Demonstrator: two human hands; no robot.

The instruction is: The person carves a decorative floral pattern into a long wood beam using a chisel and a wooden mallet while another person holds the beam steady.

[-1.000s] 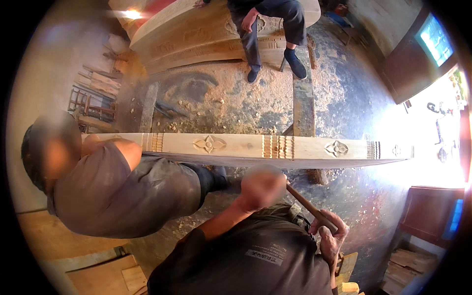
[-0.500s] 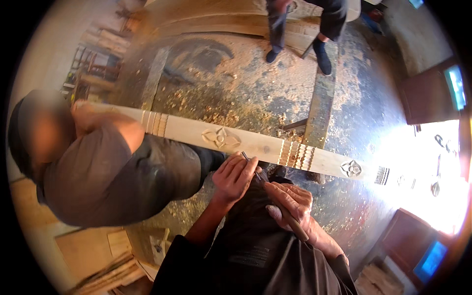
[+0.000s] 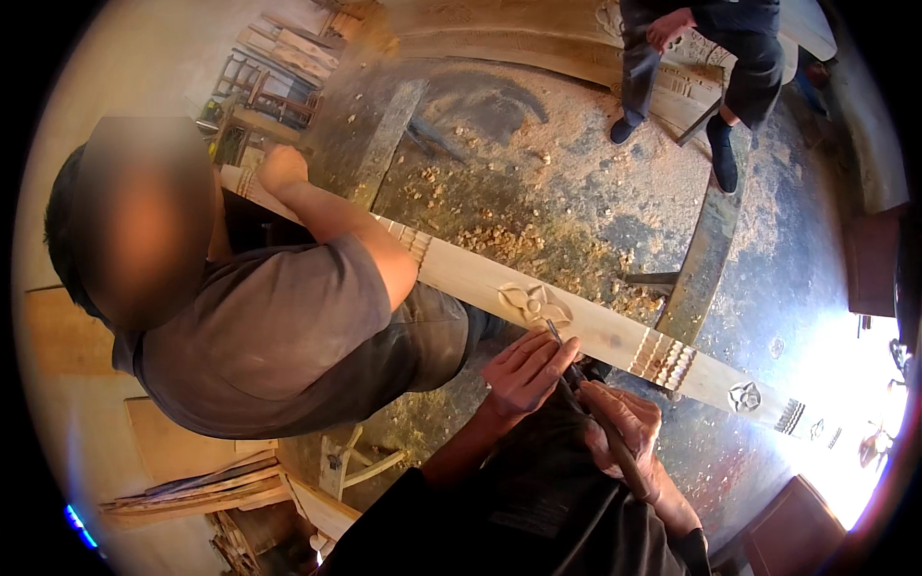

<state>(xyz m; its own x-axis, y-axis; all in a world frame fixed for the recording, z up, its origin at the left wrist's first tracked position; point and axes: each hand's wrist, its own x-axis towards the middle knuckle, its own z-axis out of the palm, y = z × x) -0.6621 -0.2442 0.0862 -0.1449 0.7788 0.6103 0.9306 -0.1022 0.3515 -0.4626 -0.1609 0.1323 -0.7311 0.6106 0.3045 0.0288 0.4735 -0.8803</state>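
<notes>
Pale beam with flower motifs and ridged bands, brown tool handle, dark shoes

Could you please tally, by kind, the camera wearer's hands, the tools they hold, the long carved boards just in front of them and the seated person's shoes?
Wearer's hands: 2 (left hand, right hand)
Hand tool: 1
Long carved board: 1
Dark shoes: 2
Total: 6

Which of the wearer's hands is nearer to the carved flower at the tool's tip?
Left. The left hand is just short of the carved flower, holding the tool near its tip; the right hand is farther back and to the right, gripping the wooden handle.
</notes>
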